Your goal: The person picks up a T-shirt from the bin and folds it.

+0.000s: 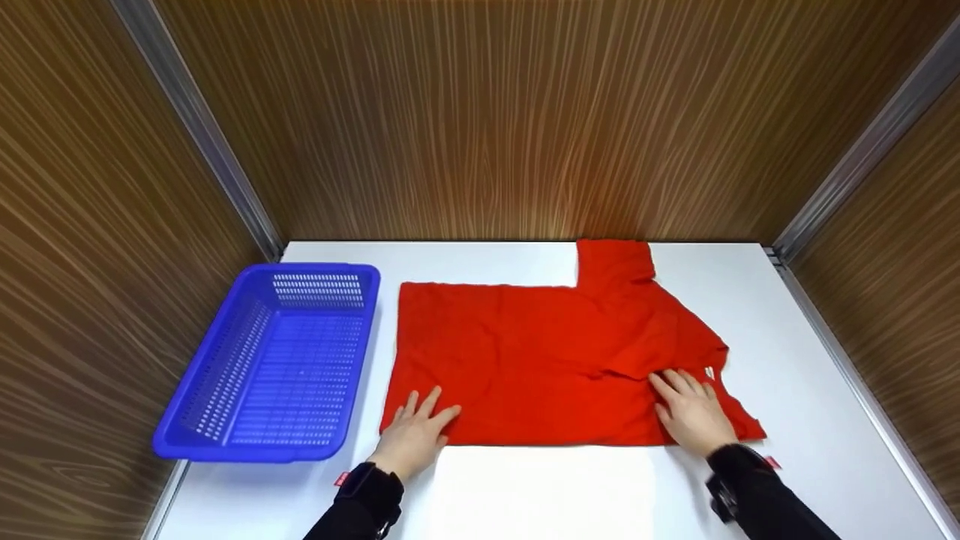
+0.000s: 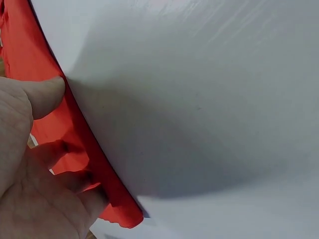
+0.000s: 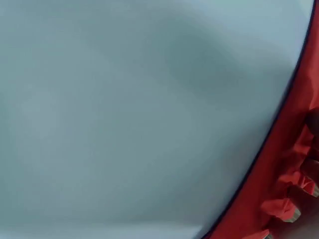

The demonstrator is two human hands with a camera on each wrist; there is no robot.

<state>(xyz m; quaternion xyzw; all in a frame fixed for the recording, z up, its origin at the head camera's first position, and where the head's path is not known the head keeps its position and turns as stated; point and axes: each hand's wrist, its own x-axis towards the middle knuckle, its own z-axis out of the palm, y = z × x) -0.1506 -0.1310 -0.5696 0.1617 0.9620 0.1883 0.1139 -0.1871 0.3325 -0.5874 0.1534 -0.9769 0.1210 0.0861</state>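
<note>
On the white tabletop [image 1: 787, 337], a red T-shirt [image 1: 540, 352] is lying folded lengthwise, its hem end toward the blue basket [image 1: 277, 360] and one sleeve sticking out toward the back wall. The left hand [image 1: 416, 435] is resting flat on the near hem corner, fingers spread and straight, gripping nothing. The right hand [image 1: 694, 412] is pressing down near the collar end, fingers extended over a fold of cloth; from the head view it is looking more like a flat press than a pinch, and the right wrist view is only showing fingertips [image 3: 291, 213] against bunched red fabric, so a light pinch cannot be ruled out. The left wrist view is showing the thumb [image 2: 47, 94] lying along the shirt's near edge, with the cloth edge running straight beside it.

The work in hand appears to be smoothing and squaring the fold. To do it well, both palms should be staying flat and sweeping outward from the middle so wrinkles are pushed off the edges, while the near edge is kept straight and parallel to the tabletop's front. The loose sleeve at the back probably needs tucking in line with the body before any further fold.

A small white tag [image 1: 709, 372] is showing just beside the right hand's fingers near the collar; any writing on it is too small to read.
</note>
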